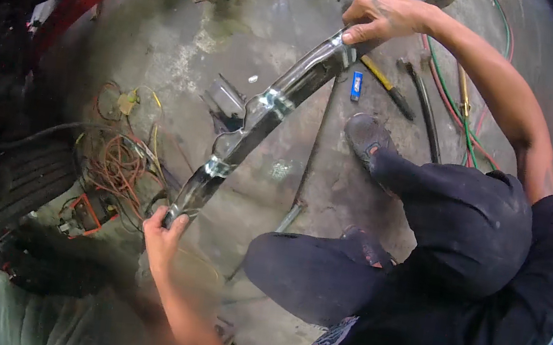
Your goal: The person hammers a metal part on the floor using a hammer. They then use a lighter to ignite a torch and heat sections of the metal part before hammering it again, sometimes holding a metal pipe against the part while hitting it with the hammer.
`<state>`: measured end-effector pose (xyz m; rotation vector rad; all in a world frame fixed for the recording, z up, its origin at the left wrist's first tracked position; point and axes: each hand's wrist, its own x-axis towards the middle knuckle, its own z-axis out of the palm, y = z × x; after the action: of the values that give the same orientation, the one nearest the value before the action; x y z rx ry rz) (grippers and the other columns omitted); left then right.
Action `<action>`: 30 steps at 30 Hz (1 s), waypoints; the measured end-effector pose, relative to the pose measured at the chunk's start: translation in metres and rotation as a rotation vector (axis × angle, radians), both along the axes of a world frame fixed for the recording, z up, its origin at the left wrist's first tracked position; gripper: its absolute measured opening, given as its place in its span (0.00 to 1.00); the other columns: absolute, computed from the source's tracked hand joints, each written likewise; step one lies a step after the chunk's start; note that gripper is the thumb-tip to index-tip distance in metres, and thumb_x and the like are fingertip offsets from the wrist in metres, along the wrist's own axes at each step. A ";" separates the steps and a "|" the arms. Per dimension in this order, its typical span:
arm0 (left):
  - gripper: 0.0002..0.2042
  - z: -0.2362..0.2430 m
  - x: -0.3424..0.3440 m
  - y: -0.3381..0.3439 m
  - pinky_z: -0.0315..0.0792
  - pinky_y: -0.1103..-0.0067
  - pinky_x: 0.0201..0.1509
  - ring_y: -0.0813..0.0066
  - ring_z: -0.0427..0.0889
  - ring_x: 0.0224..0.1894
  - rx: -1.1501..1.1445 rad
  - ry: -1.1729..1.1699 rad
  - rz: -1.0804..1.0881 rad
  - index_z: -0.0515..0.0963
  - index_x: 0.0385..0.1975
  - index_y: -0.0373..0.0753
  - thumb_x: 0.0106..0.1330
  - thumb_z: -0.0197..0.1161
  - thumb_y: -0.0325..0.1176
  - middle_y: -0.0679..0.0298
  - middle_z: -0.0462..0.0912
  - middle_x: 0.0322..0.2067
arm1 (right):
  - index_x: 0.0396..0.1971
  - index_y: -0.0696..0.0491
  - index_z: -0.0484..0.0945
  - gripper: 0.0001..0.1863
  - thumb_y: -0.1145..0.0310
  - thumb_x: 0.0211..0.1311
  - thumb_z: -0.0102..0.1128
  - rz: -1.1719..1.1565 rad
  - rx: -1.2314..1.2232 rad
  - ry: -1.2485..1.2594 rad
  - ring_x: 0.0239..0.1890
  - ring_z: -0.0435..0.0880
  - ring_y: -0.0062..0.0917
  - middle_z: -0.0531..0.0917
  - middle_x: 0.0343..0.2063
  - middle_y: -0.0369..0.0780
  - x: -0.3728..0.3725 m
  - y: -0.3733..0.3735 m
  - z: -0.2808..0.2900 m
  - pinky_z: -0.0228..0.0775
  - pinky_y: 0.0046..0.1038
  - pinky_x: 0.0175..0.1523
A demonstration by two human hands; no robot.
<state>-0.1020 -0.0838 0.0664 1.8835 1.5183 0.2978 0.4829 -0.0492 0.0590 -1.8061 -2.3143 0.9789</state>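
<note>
A long, glossy black metal beam (290, 94), shaped like a vehicle frame part, slants across the view above the floor. My left hand (162, 231) grips its lower-left end, thumb on top and fingers curled round the edge. Toward the upper-right end, my right hand (381, 17) is closed over the beam, its thumb pressed on the upper face. A black bracket (226, 102) sticks out from the beam's left side near the middle. Beyond my right hand, part of the far end is hidden by the hand and wrist.
A yellow-handled tool (381, 78), a small blue lighter-like object (356, 86) and a black bar (426, 112) lie by my shoe (364, 134). Green and red hoses (461, 120) run at the right. Tangled orange cord (113, 165) lies left, near a tire (27, 185). A thin rod (315, 146) crosses the floor.
</note>
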 end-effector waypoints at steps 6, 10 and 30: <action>0.22 -0.011 -0.005 0.005 0.55 0.77 0.27 0.82 0.58 0.25 -0.169 0.004 -0.021 0.75 0.27 0.32 0.61 0.72 0.49 0.73 0.64 0.19 | 0.24 0.63 0.77 0.38 0.35 0.63 0.58 -0.047 0.072 0.049 0.21 0.70 0.27 0.69 0.14 0.41 -0.001 -0.010 0.001 0.61 0.36 0.28; 0.24 -0.016 -0.001 0.009 0.57 0.79 0.28 0.83 0.61 0.26 -0.243 -0.062 -0.022 0.77 0.28 0.32 0.63 0.69 0.52 0.75 0.67 0.21 | 0.50 0.53 0.73 0.28 0.43 0.65 0.62 -0.080 -0.025 0.078 0.39 0.78 0.36 0.74 0.40 0.45 -0.008 -0.013 0.019 0.69 0.42 0.42; 0.37 -0.038 0.019 -0.045 0.69 0.63 0.59 0.51 0.77 0.56 0.621 0.276 -0.034 0.71 0.64 0.39 0.52 0.77 0.40 0.50 0.79 0.54 | 0.68 0.44 0.66 0.42 0.72 0.48 0.69 0.143 0.860 -0.394 0.59 0.75 0.37 0.77 0.53 0.42 -0.011 -0.044 -0.034 0.65 0.39 0.63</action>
<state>-0.0834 -0.1290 0.0281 2.5149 1.7007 0.5632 0.4723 -0.0929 0.0245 -1.5283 -2.4825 -0.4076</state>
